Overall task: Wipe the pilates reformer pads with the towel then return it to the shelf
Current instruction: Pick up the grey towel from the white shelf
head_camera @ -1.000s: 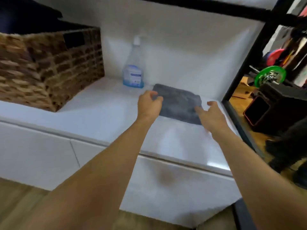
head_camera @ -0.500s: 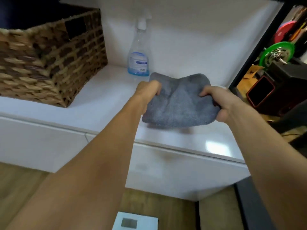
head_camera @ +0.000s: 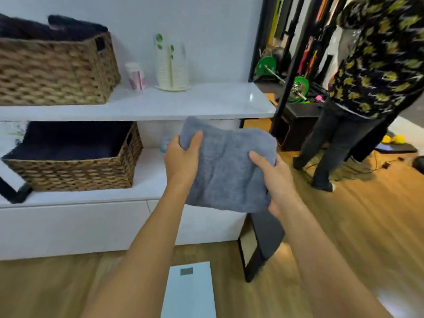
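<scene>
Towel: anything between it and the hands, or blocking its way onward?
No: left hand and right hand both grip the towel directly, in front of the shelf. The pads aren't in view; a person standing at right could block a path that way.

Light: your room was evenly bright.
Glare: a highlight sat on your upper shelf [head_camera: 251,96].
Blur: your frame edges smeared and bowed.

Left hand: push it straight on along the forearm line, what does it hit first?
The left hand grips the towel. Beyond it, the line enters the lower shelf, probably reaching the white back wall right of the bottle. Depth is unclear; the upper shelf edge could come first.
</scene>
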Action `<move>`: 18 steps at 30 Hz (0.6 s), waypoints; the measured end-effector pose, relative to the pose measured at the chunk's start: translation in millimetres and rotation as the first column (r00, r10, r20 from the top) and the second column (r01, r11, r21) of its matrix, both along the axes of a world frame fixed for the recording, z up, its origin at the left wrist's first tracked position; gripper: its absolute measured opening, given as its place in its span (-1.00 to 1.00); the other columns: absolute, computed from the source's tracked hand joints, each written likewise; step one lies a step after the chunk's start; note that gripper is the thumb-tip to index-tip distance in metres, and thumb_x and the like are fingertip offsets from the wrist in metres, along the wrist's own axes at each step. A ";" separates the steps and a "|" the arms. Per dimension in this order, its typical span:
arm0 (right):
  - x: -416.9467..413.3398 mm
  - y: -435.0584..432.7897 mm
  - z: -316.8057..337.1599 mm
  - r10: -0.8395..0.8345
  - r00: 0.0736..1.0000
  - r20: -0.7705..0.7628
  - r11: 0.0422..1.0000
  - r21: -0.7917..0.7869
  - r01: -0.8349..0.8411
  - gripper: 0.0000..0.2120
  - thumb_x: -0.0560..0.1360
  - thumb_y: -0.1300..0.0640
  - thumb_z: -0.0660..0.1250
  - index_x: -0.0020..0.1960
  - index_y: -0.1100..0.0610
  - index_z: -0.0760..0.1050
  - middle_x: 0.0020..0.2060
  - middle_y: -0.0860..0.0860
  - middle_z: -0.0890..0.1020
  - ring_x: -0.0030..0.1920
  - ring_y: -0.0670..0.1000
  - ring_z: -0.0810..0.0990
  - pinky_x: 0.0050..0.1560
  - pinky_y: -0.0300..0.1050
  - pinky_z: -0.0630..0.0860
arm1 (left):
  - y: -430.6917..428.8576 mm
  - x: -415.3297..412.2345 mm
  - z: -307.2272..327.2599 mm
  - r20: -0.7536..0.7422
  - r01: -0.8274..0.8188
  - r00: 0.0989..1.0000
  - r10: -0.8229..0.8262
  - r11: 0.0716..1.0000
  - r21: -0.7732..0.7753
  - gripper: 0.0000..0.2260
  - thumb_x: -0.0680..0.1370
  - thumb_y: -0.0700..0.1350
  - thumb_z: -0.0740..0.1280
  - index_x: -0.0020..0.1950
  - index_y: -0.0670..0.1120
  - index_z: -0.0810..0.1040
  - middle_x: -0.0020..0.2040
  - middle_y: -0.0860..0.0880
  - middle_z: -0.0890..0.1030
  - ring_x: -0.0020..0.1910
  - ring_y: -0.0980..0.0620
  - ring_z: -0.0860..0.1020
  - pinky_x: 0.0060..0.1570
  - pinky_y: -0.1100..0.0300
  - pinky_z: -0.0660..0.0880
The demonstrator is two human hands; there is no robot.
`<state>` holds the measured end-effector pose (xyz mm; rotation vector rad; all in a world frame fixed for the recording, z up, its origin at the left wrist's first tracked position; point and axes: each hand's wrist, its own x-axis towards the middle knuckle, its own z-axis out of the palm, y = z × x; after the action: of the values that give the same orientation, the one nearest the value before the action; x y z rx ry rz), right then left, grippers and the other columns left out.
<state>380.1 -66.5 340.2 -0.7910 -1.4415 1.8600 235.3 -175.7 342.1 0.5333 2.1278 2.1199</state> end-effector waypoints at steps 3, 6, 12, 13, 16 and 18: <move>75.5 -22.2 49.9 -0.081 0.997 -0.009 0.994 0.078 0.081 -0.62 0.47 -0.05 0.44 0.25 -0.01 0.51 0.05 -0.07 0.70 -0.02 -0.04 0.70 -0.10 -0.07 0.66 | -15.1 69.7 53.7 -0.044 0.038 0.998 -0.038 0.999 0.004 -0.77 0.49 0.18 0.32 -0.16 0.03 0.49 -0.20 0.11 0.57 -0.21 0.18 0.52 -0.25 0.23 0.44; 165.9 -34.1 71.7 -0.152 0.988 -0.042 0.979 0.135 0.156 -0.68 0.47 -0.09 0.43 0.19 -0.05 0.54 0.00 -0.11 0.71 -0.02 -0.07 0.69 -0.01 -0.02 0.63 | -19.8 152.5 81.8 -0.081 0.081 0.994 -0.076 0.996 0.049 -0.69 0.44 0.22 0.32 -0.07 -0.01 0.57 -0.11 0.04 0.64 -0.10 0.05 0.59 -0.07 0.04 0.55; 399.9 -45.0 99.3 -0.382 0.920 -0.089 0.908 0.148 0.392 -0.75 0.48 -0.07 0.42 0.09 0.01 0.59 -0.08 -0.08 0.73 -0.06 -0.06 0.70 -0.08 -0.07 0.60 | 9.1 371.5 111.0 -0.134 0.260 0.959 -0.251 0.964 0.051 -0.65 0.42 0.20 0.34 -0.18 -0.10 0.52 -0.21 -0.05 0.58 -0.21 -0.01 0.52 -0.20 0.01 0.46; 438.9 -43.3 109.2 -0.415 0.903 -0.107 0.891 0.154 0.427 -0.76 0.48 -0.05 0.42 0.09 0.02 0.59 -0.08 -0.08 0.73 -0.06 -0.06 0.70 -0.11 -0.09 0.60 | 20.5 407.2 117.3 -0.126 0.318 0.943 -0.309 0.946 0.059 -0.64 0.43 0.20 0.34 -0.15 -0.12 0.53 -0.19 -0.07 0.59 -0.19 -0.02 0.52 -0.18 0.00 0.46; 544.2 -30.7 134.8 -0.521 0.839 -0.158 0.821 0.177 0.543 -0.83 0.52 0.03 0.40 0.09 0.03 0.59 -0.07 -0.06 0.73 -0.05 -0.06 0.70 -0.19 -0.20 0.60 | 62.9 505.7 138.4 -0.119 0.481 0.875 -0.470 0.872 0.093 -0.68 0.44 0.20 0.34 -0.15 -0.07 0.54 -0.20 0.00 0.60 -0.20 0.02 0.53 -0.23 0.06 0.44; 605.0 -17.7 149.8 -0.599 0.782 -0.172 0.755 0.204 0.624 -0.84 0.52 0.06 0.39 0.08 0.05 0.59 -0.08 -0.06 0.74 -0.05 -0.04 0.71 -0.18 -0.21 0.62 | 94.1 565.9 151.2 -0.139 0.568 0.821 -0.554 0.817 0.102 -0.68 0.45 0.18 0.34 -0.12 -0.07 0.56 -0.17 -0.01 0.62 -0.16 0.02 0.56 -0.17 0.05 0.47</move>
<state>985.1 -84.2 489.9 -0.8969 -1.1344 1.1661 801.2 -81.6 493.3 1.1468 1.5812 1.9199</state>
